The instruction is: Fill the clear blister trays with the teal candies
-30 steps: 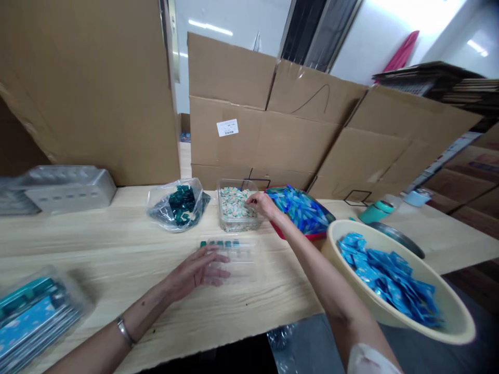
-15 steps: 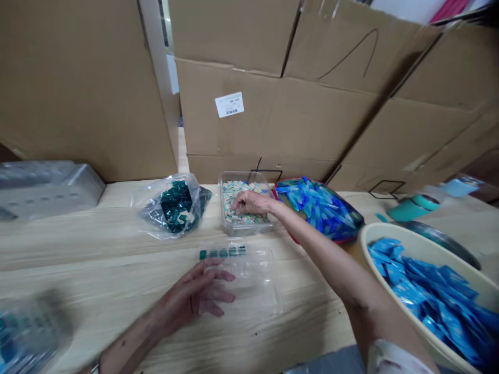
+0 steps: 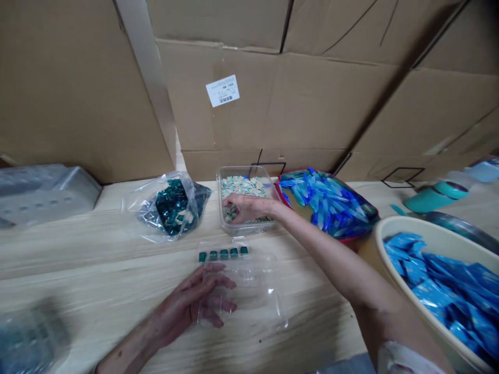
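My right hand point(image 3: 247, 208) reaches into a clear plastic box point(image 3: 245, 174), its fingers down among small white-and-teal pieces point(image 3: 244, 185) at the box's near left corner. Whether the fingers pinch a piece is hidden. My left hand point(image 3: 187, 304) lies across the left part of a clear plastic blister tray point(image 3: 257, 296), holding it against the table. Several small teal square tiles point(image 3: 223, 254) stand in a row along the tray's far edge, just beyond my left fingertips.
A plastic bag of teal tiles point(image 3: 171, 205) lies left of the box. A red-rimmed tray of blue pieces point(image 3: 331, 202) lies right of it. A cream bowl of blue packets point(image 3: 429, 234) stands at right. A blurred plastic pack point(image 3: 31, 340) lies at lower left. Cardboard sheets point(image 3: 273, 104) stand behind the wooden table point(image 3: 97, 259).
My view has tipped down and moved closer to the table. My right fingers have shifted toward the box's near left corner. My left hand stays on the tray.
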A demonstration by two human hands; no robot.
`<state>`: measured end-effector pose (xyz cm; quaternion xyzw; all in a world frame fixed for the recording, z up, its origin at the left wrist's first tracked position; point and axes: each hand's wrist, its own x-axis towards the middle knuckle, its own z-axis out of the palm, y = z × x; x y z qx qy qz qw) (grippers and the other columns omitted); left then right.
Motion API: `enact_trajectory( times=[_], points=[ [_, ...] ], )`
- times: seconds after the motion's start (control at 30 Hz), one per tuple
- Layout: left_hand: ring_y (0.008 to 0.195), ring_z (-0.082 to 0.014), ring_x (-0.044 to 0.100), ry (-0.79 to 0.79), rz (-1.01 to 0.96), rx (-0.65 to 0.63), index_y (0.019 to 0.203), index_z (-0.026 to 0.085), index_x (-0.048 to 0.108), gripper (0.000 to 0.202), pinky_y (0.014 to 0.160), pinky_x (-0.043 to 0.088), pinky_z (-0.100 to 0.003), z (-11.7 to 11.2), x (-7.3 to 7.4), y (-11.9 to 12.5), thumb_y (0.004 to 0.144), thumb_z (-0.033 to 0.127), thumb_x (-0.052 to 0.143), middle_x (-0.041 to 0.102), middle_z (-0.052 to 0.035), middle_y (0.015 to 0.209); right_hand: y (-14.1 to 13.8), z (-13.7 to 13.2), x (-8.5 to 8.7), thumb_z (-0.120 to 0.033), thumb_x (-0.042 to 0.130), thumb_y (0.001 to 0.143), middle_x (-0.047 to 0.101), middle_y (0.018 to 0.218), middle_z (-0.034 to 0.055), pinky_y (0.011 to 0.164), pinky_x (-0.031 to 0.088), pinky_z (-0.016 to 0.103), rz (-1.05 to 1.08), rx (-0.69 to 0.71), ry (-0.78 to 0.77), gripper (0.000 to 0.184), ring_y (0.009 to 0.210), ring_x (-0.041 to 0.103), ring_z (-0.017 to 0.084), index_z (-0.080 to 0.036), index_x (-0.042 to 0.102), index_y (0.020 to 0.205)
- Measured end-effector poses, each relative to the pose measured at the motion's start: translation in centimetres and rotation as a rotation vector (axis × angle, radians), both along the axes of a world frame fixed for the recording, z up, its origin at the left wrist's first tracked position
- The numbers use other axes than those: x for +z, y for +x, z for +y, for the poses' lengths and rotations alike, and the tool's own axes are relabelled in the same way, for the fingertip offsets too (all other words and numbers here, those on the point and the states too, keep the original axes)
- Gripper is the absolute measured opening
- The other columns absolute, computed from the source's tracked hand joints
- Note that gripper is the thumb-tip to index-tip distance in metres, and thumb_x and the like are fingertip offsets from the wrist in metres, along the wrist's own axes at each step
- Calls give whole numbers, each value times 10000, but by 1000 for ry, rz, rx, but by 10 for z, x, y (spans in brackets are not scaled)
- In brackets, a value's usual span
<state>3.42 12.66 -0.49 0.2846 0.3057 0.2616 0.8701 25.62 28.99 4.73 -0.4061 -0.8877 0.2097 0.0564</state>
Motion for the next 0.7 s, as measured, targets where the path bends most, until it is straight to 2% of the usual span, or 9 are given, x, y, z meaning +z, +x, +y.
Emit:
enact_trajectory(
  times=[0.07,0.17,0.3,0.4,0.5,0.6,0.7],
  points=[
    [877,-280,665,1,-3,-1,1170,240,513,322,611,530,-330,0,-1,0,856,306,538,580,-134,1158,1,-1,0,-279,718,595,581,877,30,599,380,214,-3,12,-8,435,708,501,129,-153,548,976],
    [880,-289,663,-2,0,-8,1168,243,511,311,607,527,-335,1,-1,-1,862,297,529,580,-130,1154,-2,-7,-2,-269,687,624,573,904,48,641,381,221,-12,32,61,322,762,507,144,-156,562,899],
    [872,-285,663,3,13,5,1161,239,509,303,604,524,-333,1,1,0,863,289,528,582,-123,1149,-6,-11,-6,-280,628,674,575,896,45,666,375,227,8,-47,140,247,779,512,145,-163,558,880],
    [862,-281,665,3,26,18,1157,226,510,311,602,523,-327,2,1,0,854,291,543,583,-129,1145,-5,-5,-7,-274,617,676,582,934,47,696,379,226,17,-86,154,272,814,522,147,-162,566,919],
    [865,-281,665,10,12,25,1150,222,513,318,605,527,-329,3,0,0,843,293,560,588,-134,1136,-2,-1,-5,-315,666,642,582,989,64,721,389,236,6,-80,129,388,855,528,167,-155,573,983],
    [874,-286,665,21,-4,15,1153,224,508,318,608,531,-333,3,-2,-1,847,297,554,591,-134,1141,-2,-3,-3,-287,694,604,589,955,56,689,392,228,-13,-10,87,414,818,528,162,-159,568,977],
    [870,-286,667,23,-8,8,1150,218,506,318,610,534,-331,4,-3,-1,845,292,558,593,-134,1149,-4,-7,-4,-232,658,624,592,877,35,639,369,216,-23,-6,94,294,742,509,140,-159,576,898]
  ],
)
